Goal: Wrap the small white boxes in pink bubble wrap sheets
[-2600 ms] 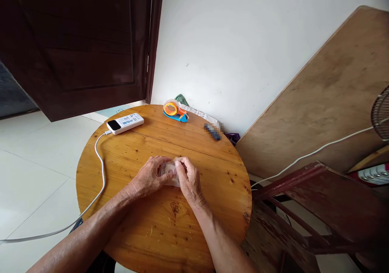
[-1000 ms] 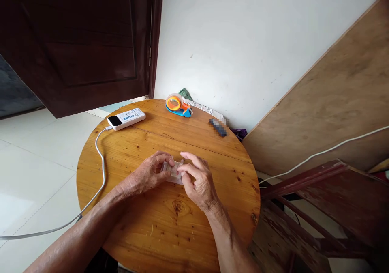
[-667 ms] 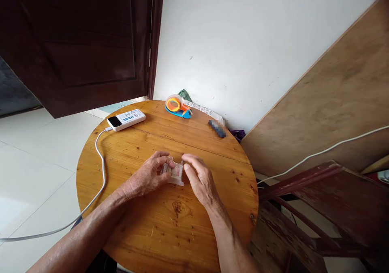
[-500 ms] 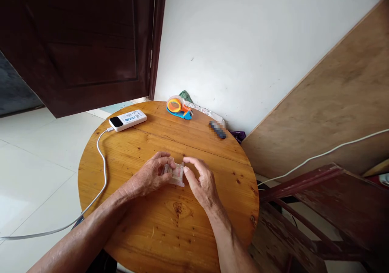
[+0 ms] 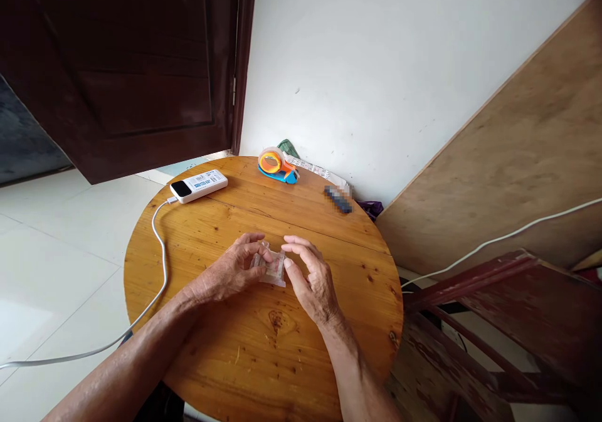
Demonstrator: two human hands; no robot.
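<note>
Two bare forearms [image 5: 141, 353] extend over a round wooden table [image 5: 263, 378], from 7 and 5 o'clock. Left hand [image 5: 237, 265]: thumb and index finger closed on a small clear packet [image 5: 274, 274] at its 9 o'clock side. The packet lies near the middle of the tabletop and shows faint pinkish marking. Right hand [image 5: 314, 284]: thumb and fingers curved and spread well apart; the thumb tip is just beside the packet's 3 o'clock edge, though contact cannot be confirmed from this angle.

Beyond the hands, a dark, pixelated object [image 5: 338, 199] lies at 1 o'clock. A white device [image 5: 202, 187] sits at 10 o'clock; its plugged-in white cable [image 5: 163, 253] runs off the table at 8 o'clock. An orange-and-blue tape dispenser [image 5: 277, 166] stands near the 12 o'clock rim. Farther off, a dark red door [image 5: 145, 77] fills 11 o'clock.
</note>
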